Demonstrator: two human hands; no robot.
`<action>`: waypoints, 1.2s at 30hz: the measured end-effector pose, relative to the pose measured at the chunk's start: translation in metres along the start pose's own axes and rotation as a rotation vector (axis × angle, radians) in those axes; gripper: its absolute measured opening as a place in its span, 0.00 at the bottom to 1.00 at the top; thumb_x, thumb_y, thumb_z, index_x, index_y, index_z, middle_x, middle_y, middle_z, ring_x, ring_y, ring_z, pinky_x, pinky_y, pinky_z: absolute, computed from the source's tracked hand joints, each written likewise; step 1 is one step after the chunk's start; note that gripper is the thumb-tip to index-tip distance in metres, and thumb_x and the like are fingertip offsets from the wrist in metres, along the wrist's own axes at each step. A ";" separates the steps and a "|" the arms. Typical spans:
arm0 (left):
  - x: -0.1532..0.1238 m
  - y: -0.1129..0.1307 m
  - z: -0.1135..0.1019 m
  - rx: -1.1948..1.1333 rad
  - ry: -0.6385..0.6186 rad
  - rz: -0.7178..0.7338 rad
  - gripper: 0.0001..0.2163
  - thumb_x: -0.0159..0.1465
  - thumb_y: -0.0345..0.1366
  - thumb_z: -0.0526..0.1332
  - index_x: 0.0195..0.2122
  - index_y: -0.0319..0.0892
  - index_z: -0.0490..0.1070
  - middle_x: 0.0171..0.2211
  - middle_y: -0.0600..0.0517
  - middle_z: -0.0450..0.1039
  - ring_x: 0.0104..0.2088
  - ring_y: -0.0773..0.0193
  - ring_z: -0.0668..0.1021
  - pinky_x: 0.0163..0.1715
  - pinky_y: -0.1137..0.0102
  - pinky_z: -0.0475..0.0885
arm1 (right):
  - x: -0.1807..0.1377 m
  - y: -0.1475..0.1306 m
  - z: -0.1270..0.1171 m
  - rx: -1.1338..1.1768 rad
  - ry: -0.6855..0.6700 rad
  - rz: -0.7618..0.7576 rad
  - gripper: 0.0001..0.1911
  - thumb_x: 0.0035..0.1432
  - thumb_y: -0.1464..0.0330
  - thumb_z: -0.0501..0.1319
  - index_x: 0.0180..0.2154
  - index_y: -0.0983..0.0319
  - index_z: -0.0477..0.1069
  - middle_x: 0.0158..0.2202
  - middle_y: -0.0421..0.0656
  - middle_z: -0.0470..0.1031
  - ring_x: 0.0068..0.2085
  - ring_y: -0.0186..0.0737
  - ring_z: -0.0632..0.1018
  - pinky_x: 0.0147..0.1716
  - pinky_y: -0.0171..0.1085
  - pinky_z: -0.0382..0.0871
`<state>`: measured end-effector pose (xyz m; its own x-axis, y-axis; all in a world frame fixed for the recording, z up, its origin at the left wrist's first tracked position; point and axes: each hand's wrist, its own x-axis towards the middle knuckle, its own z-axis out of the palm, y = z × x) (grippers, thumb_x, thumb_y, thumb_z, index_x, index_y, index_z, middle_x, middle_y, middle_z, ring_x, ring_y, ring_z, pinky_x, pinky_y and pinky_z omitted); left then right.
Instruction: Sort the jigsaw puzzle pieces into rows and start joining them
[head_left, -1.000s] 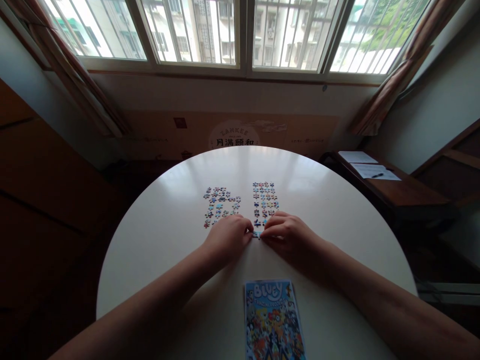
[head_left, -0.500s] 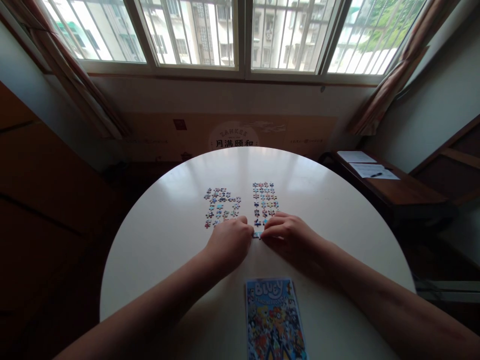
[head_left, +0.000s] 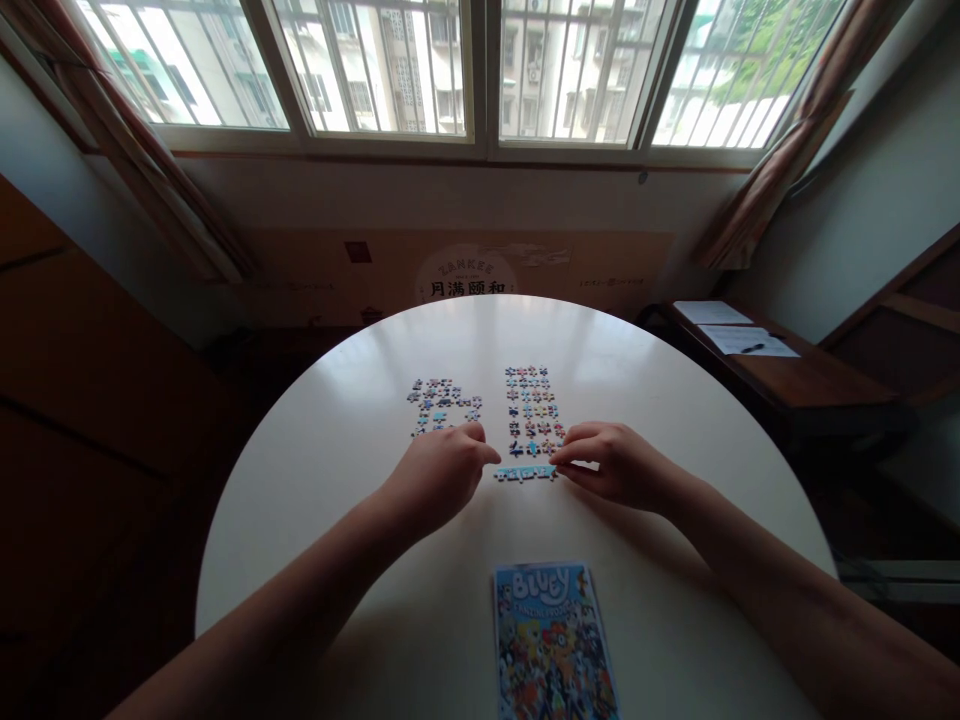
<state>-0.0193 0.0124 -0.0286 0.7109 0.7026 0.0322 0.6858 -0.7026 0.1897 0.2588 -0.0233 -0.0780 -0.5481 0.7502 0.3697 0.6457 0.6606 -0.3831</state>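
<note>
A short strip of joined jigsaw pieces (head_left: 526,473), mostly light blue, lies flat on the white round table (head_left: 337,600) between my hands. My left hand (head_left: 442,468) is just left of the strip, one finger stretched out toward its left end and the others curled; nothing shows in it. The thumb and fingertips of my right hand (head_left: 619,462) close on the strip's right end. Beyond the strip, loose puzzle pieces (head_left: 531,410) lie in rows. Another group of pieces (head_left: 441,392) lies to the left, its near part hidden behind my left hand.
A Bluey picture sheet (head_left: 553,640) lies near me on the table. At the right stands a wooden side table (head_left: 825,380) with papers (head_left: 750,341) and a pen. Barred windows (head_left: 375,70) and curtains are beyond the table.
My hands have moved apart, the left to the left and the right to the right. The puzzle strip between them now shows along its length.
</note>
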 end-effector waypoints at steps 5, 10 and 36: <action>0.000 -0.002 0.008 0.000 -0.019 0.089 0.21 0.66 0.24 0.56 0.47 0.54 0.84 0.40 0.50 0.79 0.32 0.63 0.79 0.31 0.69 0.70 | 0.000 -0.003 0.005 0.035 -0.049 -0.019 0.08 0.66 0.69 0.65 0.43 0.56 0.84 0.38 0.43 0.81 0.36 0.36 0.79 0.35 0.35 0.69; -0.001 -0.001 0.016 0.022 -0.033 0.131 0.23 0.64 0.23 0.57 0.47 0.59 0.84 0.39 0.51 0.78 0.32 0.62 0.79 0.31 0.68 0.68 | 0.001 -0.003 0.008 0.037 -0.068 -0.033 0.09 0.67 0.69 0.65 0.42 0.54 0.85 0.37 0.42 0.82 0.38 0.37 0.79 0.37 0.35 0.70; -0.005 0.009 0.014 0.022 -0.056 0.101 0.13 0.69 0.33 0.57 0.41 0.50 0.83 0.34 0.50 0.75 0.26 0.64 0.75 0.27 0.68 0.65 | 0.001 -0.010 0.009 0.074 -0.081 0.007 0.09 0.65 0.72 0.64 0.40 0.57 0.84 0.37 0.43 0.80 0.36 0.37 0.78 0.35 0.35 0.69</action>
<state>-0.0145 0.0011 -0.0408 0.7834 0.6215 -0.0046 0.6133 -0.7719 0.1671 0.2469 -0.0287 -0.0817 -0.5867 0.7530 0.2981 0.6103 0.6530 -0.4484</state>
